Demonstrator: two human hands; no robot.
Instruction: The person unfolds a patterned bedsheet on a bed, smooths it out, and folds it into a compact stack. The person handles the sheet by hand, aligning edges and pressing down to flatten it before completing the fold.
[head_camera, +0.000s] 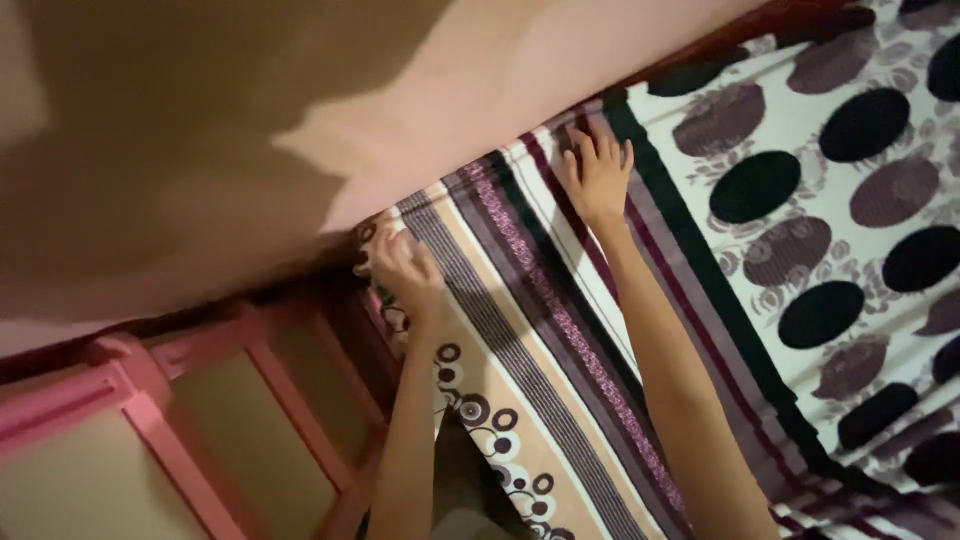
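Left hand (405, 270) grip pinches striped bedsheet (560, 330) edge by pink wall (480, 90); right hand (597, 175) flat, open on sheet

Dim pink wall (200, 150), pink frame (150, 380), deep shadows

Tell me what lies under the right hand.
The right hand presses flat on the striped border of a patterned bedsheet, near the pink wall. Whatever the sheet covers is hidden. The left hand grips the sheet's edge.

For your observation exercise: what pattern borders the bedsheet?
Stripes in cream, purple and black on the bedsheet, clearest in the head view.
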